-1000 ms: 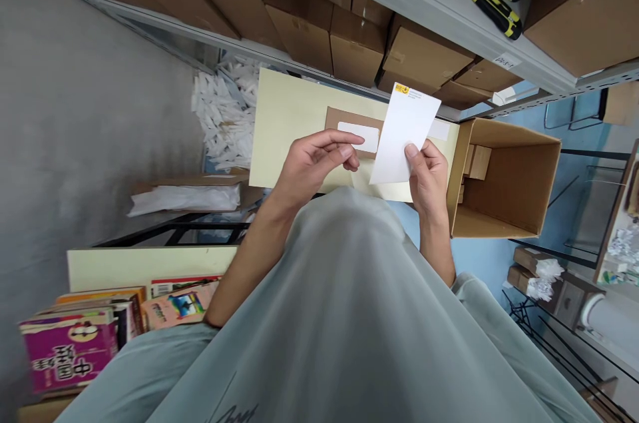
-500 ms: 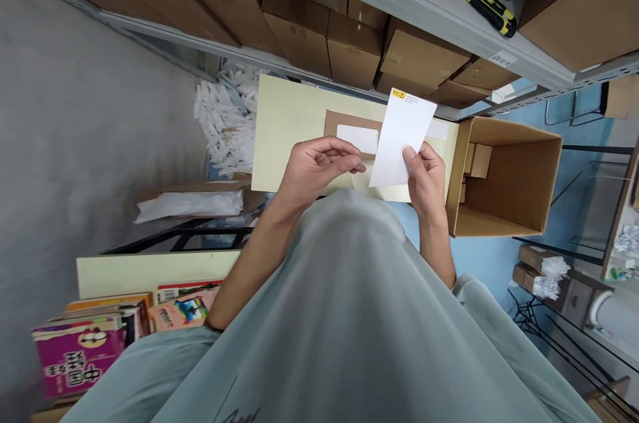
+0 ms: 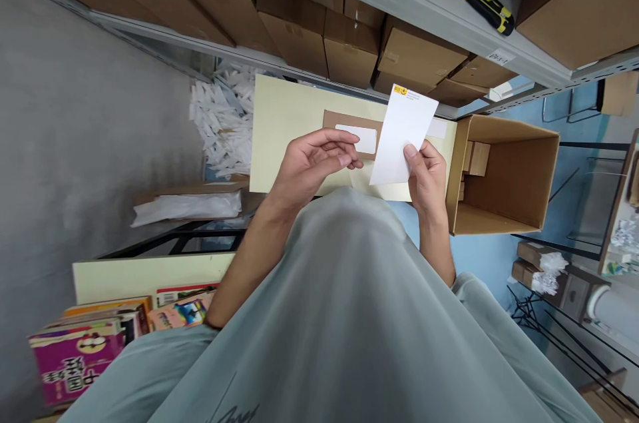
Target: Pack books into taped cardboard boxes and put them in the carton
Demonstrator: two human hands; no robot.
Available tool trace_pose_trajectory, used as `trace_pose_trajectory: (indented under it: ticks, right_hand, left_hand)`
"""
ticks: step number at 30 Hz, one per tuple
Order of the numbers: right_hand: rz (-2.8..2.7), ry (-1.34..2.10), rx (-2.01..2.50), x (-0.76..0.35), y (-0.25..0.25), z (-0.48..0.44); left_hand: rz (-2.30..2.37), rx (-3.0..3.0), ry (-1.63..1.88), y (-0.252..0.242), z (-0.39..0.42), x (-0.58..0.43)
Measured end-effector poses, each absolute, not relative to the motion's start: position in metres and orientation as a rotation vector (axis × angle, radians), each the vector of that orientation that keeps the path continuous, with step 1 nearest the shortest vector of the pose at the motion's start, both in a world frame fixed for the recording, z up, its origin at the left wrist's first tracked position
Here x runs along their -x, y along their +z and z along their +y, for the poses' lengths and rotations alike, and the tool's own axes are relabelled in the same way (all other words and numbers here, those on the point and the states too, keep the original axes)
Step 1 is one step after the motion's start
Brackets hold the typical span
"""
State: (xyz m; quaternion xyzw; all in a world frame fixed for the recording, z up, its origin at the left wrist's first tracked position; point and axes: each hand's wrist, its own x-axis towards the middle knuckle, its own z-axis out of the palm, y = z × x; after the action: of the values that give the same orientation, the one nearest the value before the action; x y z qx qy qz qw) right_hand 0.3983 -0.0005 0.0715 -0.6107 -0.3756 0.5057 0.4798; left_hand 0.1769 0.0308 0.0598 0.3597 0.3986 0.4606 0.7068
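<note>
Pinched between thumb and fingers of my right hand (image 3: 425, 173) is a white card (image 3: 403, 133), upright and slightly tilted, with a small yellow logo and fine print at its top. My left hand (image 3: 322, 160) hovers to the left of the card, fingers loosely curled and apart from the thumb, holding nothing. Behind it, a flat brown piece (image 3: 329, 120) with a white label (image 3: 367, 140) lies on the pale yellow tabletop (image 3: 279, 123); the left fingers partly cover it. Another white slip (image 3: 439, 128) shows behind the card's right edge.
An open cardboard box (image 3: 519, 190) with small boxes inside stands right of the tabletop. Ahead, a metal shelf (image 3: 399, 0) carries cartons (image 3: 294, 30) and utility knives (image 3: 484, 6). White paper strips (image 3: 222, 120) are heaped at left. Books (image 3: 74, 360) are stacked at lower left.
My left hand has opened slightly, with its fingers lifted a little farther from the thumb. The card in my right hand has barely moved. The whole view has shifted slightly.
</note>
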Motion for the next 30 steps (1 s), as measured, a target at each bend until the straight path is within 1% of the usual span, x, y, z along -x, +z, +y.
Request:
trace_pose_trajectory:
  ticks: [13,30]
  right_hand:
    - [-0.869,1.248,1.515,-0.4007,0.0707,-0.0020]
    - [-0.847,1.257,1.527,-0.4009,0.0727,0.0006]
  left_hand:
    - [0.929,-0.812,0.985,0.0611,0.0331,-0.1804]
    - [0.848,-0.716,0.934,0.0577,0.0376,-0.1810]
